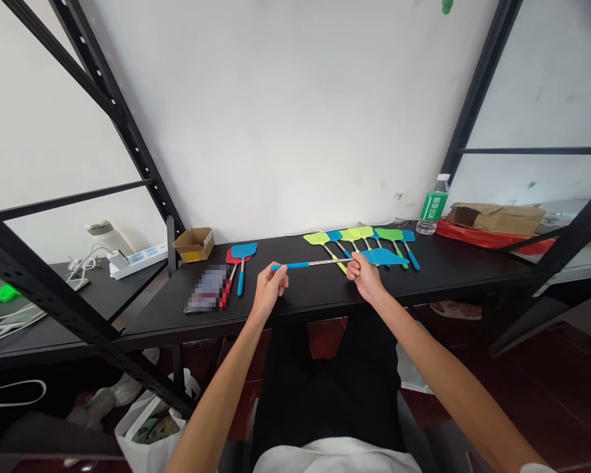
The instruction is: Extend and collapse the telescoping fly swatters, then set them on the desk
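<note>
A blue fly swatter [328, 262] with a metal rod is held level above the black table. My left hand [270, 286] is closed around the end of its blue handle. At the other end, my right hand [363, 276] grips the rod where it meets the flat blue head [385, 257]. Behind it, several green, yellow and blue fly swatters [390, 234] lie in a row near the wall. On the left side of the table, another blue fly swatter [241, 276] overlaps a red fly swatter [230, 279].
A small open cardboard box [194, 245] stands at the table's back left, behind a blurred flat item [205, 290]. At the right are a water bottle [434, 206] and a torn carton [495, 217] on red plastic. Black metal shelf posts [128, 125] flank the table [295, 302].
</note>
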Demonstrator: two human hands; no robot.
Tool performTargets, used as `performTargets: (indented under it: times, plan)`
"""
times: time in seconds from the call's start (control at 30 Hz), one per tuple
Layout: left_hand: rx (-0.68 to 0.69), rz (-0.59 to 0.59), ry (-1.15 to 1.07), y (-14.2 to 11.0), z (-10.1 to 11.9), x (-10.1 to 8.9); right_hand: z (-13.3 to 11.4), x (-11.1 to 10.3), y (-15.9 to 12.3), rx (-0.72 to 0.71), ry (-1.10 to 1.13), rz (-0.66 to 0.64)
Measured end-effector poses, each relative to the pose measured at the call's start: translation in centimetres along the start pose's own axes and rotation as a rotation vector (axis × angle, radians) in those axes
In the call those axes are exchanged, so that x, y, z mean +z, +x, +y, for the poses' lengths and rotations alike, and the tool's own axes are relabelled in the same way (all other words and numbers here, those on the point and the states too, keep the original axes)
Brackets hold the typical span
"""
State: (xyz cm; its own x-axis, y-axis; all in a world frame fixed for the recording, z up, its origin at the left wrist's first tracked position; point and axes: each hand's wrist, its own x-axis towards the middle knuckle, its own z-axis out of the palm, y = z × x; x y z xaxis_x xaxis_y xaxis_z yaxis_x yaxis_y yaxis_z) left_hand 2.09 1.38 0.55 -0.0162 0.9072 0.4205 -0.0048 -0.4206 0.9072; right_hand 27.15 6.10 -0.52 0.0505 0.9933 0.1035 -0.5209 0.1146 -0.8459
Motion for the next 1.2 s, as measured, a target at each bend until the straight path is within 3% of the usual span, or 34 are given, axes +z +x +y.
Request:
performTargets:
  times: [0.3,0.53,0.73,1.2]
  plan:
    - [-0.066,0.162,-0.045,0.07,-0.72,-0.53,0.38,0.06,-0.09,-0.013,-0.073,-0.030]
    - [-0.061,0.057,-0.030,0.08,-0.22,-0.24,0.04,-0.01,0.11,0.011,0.031,0.003]
    - [-0.025,-0.012,-0.036,0.10,-0.15,-0.21,0.18,-0.17,0.07,0.012,-0.007,-0.020]
    - [-0.069,0.190,0.036,0.12,-0.98,-0.23,0.45,-0.11,-0.07,-0.026,-0.073,-0.033]
